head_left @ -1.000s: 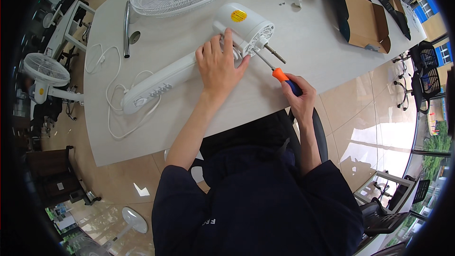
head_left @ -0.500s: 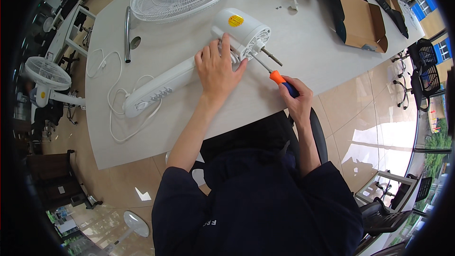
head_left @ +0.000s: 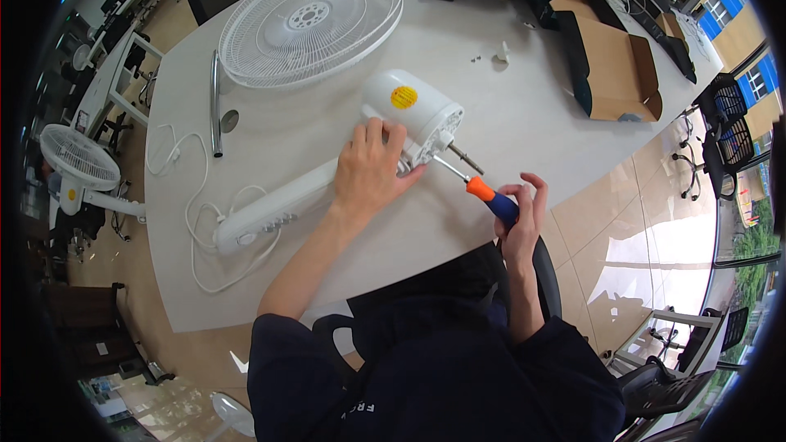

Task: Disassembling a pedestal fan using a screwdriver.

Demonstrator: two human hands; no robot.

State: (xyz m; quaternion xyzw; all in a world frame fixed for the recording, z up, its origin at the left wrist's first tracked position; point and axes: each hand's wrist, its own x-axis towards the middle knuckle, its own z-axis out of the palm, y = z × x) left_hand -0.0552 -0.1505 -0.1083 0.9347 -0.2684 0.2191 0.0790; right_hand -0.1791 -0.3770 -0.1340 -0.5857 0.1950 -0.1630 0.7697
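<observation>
A white fan body lies on the table, its rounded motor housing marked with a yellow sticker and its long neck pointing left. My left hand is closed round the joint between neck and housing, thumb toward the housing's front. From that front sticks a bare metal shaft. In my right hand is a screwdriver with an orange and blue handle, some fingers lifted off the grip. Its blade reaches the housing's front just below the shaft; the exact tip contact is too small to see.
A white fan grille lies at the back left, beside a chrome tube. The white power cord loops at the left. Toward the back right are small screws, a white plastic knob and an open cardboard box.
The view has shifted, so table things sit lower in the picture. My right hand's fingers have loosened and lifted on the screwdriver handle. My left hand still grips the fan body.
</observation>
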